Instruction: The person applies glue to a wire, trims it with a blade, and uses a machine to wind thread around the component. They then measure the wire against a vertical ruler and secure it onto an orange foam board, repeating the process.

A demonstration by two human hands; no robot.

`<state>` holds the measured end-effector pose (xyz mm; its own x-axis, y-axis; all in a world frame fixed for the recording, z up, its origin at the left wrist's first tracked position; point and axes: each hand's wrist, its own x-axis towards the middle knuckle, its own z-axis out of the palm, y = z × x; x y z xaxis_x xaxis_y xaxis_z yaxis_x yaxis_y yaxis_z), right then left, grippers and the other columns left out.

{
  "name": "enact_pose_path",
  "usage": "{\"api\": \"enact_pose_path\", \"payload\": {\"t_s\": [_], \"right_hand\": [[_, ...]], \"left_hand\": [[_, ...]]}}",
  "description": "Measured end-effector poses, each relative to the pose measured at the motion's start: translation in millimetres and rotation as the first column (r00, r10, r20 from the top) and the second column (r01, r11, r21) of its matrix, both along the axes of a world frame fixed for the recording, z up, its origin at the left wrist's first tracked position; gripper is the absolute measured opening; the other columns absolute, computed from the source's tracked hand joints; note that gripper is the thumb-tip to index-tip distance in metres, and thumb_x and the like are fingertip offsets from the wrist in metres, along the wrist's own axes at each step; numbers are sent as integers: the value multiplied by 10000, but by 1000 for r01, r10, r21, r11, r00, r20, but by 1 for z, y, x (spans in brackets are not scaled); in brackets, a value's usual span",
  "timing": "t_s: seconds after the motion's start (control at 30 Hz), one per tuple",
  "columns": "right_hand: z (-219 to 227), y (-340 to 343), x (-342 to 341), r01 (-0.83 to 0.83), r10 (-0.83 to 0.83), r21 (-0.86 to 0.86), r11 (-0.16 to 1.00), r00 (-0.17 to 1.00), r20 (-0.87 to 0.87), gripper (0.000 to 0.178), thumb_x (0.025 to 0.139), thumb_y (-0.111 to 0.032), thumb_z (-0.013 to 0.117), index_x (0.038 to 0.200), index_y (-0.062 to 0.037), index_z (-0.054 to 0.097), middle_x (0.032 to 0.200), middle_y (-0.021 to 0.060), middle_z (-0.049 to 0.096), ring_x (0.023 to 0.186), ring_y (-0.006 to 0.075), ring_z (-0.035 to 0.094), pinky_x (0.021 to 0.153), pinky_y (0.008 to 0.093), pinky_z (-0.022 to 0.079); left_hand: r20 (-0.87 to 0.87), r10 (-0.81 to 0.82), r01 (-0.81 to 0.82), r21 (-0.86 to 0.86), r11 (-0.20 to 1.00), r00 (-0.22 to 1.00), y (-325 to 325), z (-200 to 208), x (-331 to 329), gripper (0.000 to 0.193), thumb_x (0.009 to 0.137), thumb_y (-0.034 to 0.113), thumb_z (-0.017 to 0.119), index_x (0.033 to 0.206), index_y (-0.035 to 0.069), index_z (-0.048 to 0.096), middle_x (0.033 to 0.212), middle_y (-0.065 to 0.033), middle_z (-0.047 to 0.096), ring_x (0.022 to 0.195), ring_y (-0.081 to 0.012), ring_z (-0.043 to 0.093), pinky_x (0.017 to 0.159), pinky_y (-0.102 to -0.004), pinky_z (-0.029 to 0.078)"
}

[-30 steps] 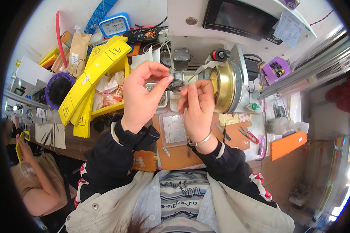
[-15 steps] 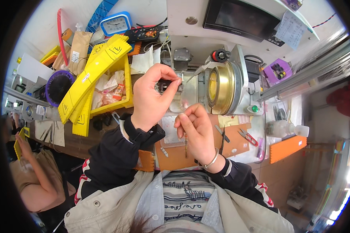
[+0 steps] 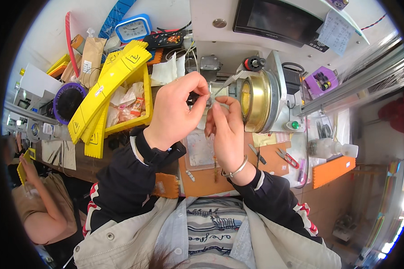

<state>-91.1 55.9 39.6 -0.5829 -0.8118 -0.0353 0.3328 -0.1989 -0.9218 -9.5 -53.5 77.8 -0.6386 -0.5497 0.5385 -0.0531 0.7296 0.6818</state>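
Note:
Over the bench in front of a winding-type machine, my left hand [image 3: 177,112] is pinched, thumb against forefinger. What it holds, if anything, is too fine to make out. Close beside it on the right, my right hand [image 3: 227,130] also has thumb and forefinger pressed together near the left fingertips, its other fingers curled. Any thing in that pinch is too small to name. Just beyond the fingertips slants a thin metal arm [image 3: 226,84] of the machine. To the right of it sits a shiny brass-coloured drum [image 3: 256,101].
A yellow bin [image 3: 144,117] with packets stands left, long yellow notched boards [image 3: 107,89] across it. On the brown board [image 3: 274,166] lie red-handled snips [image 3: 288,159] and tweezers. A green button [image 3: 293,125] and clear bottle [image 3: 325,148] are at right. Another person's arm [image 3: 47,201] shows far left.
My right hand has moved up and away from me, bringing its fingertips close to those of my left hand. The left hand has shifted only slightly and keeps its pinch.

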Motion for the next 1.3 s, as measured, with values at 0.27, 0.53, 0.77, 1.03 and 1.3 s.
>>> {"api": "enact_pose_path", "payload": {"t_s": [0.27,0.53,0.77,1.03,1.3], "right_hand": [[-8,-15,-6,66,-67,-8,998,997,-36,102,1028,-128,523,1030,-39,474,773,7,519,601,51,452,520,214,370],[-17,-22,-9,115,-117,-25,993,988,-102,88,987,-55,559,1000,-35,474,826,2,509,666,35,470,558,206,394],[-13,-22,-5,150,-147,8,989,976,-162,91,984,-55,558,989,-32,470,825,6,513,663,35,477,563,202,406],[-14,-21,-7,101,-104,-50,994,992,-75,91,980,-37,553,984,-27,463,822,11,515,670,37,501,552,194,408],[-7,-19,-5,82,-83,-80,993,996,-12,66,1018,-74,493,1022,-21,453,747,15,483,567,55,443,509,219,387]], "left_hand": [[71,-93,82,134,988,993,-10,10,0,151,764,-26,662,864,3,554,753,-115,615,735,-253,662,653,-323,490],[-35,94,-97,-100,990,995,12,-11,8,291,802,-44,658,1081,23,613,1005,-142,654,989,-283,649,846,-354,495],[-23,194,-190,109,976,981,46,-45,46,719,799,-35,692,1446,-49,377,1387,-247,521,1293,-365,529,1075,-394,411],[108,114,-141,295,945,988,46,-61,35,919,820,-12,665,1549,-37,107,1218,-324,635,1023,-346,709,881,-373,549],[106,87,-122,390,913,990,43,-62,34,739,820,24,697,1447,-74,316,1207,-258,668,830,-264,746,709,-314,581]]}}
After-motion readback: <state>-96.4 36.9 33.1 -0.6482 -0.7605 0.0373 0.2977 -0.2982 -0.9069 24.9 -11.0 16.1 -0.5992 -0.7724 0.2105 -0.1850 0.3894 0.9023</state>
